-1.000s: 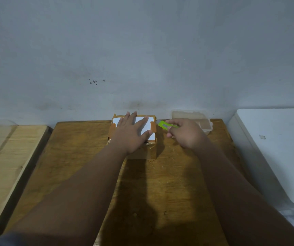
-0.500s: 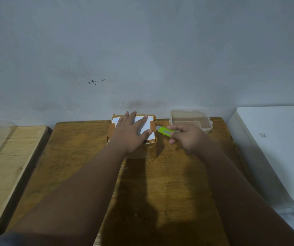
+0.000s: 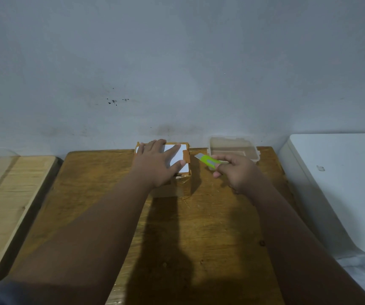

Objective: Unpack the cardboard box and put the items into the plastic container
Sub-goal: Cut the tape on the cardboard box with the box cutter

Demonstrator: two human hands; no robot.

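A small cardboard box [image 3: 182,186], taped brown with a white label on top, stands at the far edge of the wooden table against the wall. My left hand [image 3: 158,165] lies flat on its top, fingers spread. To the box's right, my right hand [image 3: 236,172] grips a lime-green utility knife [image 3: 208,161]. The knife's blade tip points toward the box's upper right corner and stays just short of it. Behind my right hand sits a clear plastic container [image 3: 234,146], lidless; I see nothing inside it.
The brown wooden table [image 3: 111,194] carries the box and container. A lighter wooden board [image 3: 7,194] lies to the left across a dark gap. A white appliance or surface [image 3: 342,183] stands to the right. The grey wall rises directly behind the table.
My right hand with the knife has drawn back toward me and slightly right, uncovering more of the plastic container. My left hand stays flat on the box.
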